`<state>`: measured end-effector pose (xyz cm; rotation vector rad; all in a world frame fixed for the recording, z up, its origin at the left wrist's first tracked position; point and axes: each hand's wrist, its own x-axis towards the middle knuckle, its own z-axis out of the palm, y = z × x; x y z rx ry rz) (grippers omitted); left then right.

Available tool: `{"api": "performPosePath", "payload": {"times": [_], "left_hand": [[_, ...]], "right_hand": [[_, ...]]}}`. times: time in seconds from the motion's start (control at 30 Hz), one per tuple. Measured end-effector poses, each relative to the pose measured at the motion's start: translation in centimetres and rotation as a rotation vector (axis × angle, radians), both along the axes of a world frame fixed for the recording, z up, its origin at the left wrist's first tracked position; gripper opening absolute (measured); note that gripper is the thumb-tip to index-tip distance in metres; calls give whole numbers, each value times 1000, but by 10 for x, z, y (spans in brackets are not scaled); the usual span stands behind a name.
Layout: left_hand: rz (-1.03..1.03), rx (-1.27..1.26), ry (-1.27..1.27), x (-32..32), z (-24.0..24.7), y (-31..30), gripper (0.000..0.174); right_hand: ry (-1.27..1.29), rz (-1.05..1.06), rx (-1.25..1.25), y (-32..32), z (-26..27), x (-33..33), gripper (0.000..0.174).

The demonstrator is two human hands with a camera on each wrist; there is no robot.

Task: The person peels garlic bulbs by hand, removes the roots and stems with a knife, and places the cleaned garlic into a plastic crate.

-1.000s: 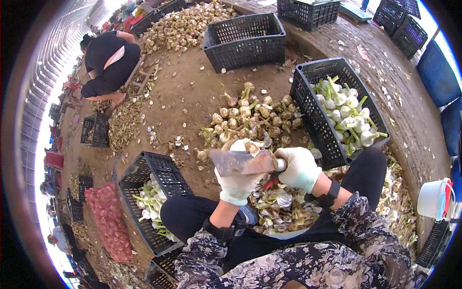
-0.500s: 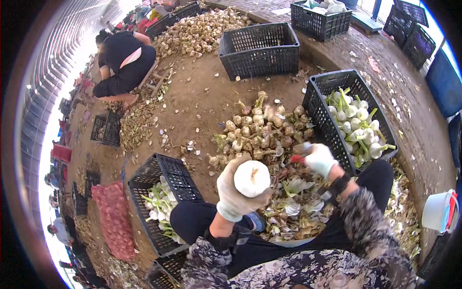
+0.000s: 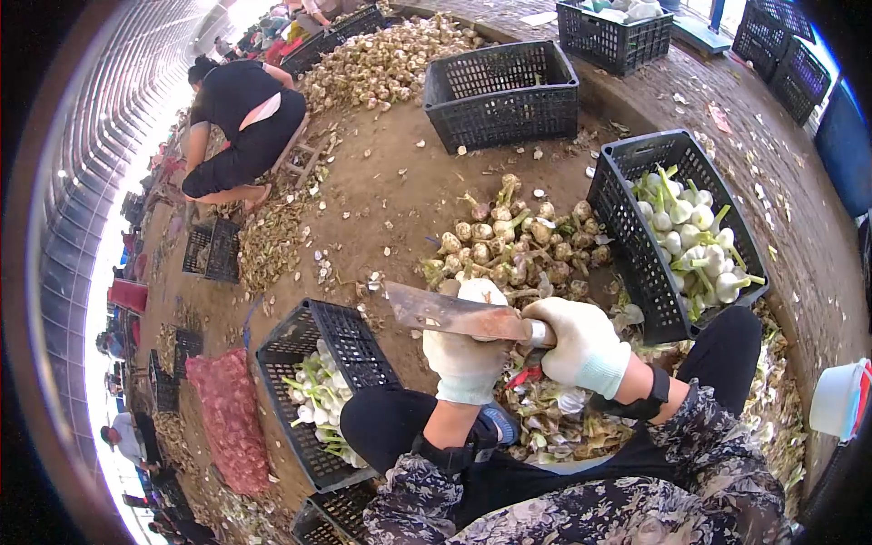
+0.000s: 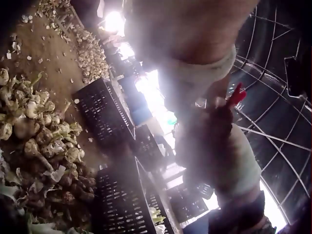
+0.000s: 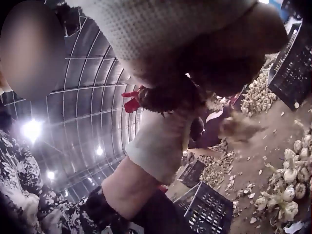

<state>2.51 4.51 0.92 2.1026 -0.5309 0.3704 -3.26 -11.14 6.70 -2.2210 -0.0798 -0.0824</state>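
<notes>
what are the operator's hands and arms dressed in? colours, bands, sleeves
Left hand and right hand: off-white gloves, knit texture clear in the right wrist view, with pale mint cuffs. Black bands circle both forearms beyond the cuffs. Sleeves: dark, printed with pale flowers.

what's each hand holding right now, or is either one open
Left hand: holding a garlic bulb.
Right hand: gripping a broad-bladed knife by its handle.

Head view bright, edges fisheye-warped; wrist views dim, glare-hazed.
</notes>
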Motion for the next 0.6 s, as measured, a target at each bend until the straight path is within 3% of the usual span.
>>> {"api": "performPosePath", "payload": {"times": [0.13,0.17,0.23,0.3,0.33,0.4,0.43,0.47,0.5,0.57,0.6], "left_hand": [[57,-64,8,-4,11,-8,52],[-1,-501,289,-7,16,-14,49],[-64,-936,579,-9,17,-17,46],[34,-650,405,-10,14,-17,50],[34,-651,405,-11,18,-14,50],[88,9,153,-13,29,-4,70],[196,47,-124,-11,23,-5,74],[186,8,-224,-12,27,-6,74],[176,-25,-325,-13,31,-6,73],[131,-125,-227,-11,35,-7,74],[141,-218,-48,-12,27,-10,74]], "right_hand": [[16,-9,0,4,-2,-1,31],[5,-9,-22,4,0,-3,30],[-3,-13,-45,4,3,-6,28],[74,-40,-30,4,6,-6,29],[73,-39,-31,2,2,-6,29],[103,-99,-38,-4,-19,-5,27],[88,-106,-56,-10,-33,-4,21],[345,-217,-71,-18,-32,1,20],[424,-273,-94,-36,-60,1,22],[498,-348,-114,-50,-86,1,24],[457,-307,-36,-49,-86,-6,26]]}}
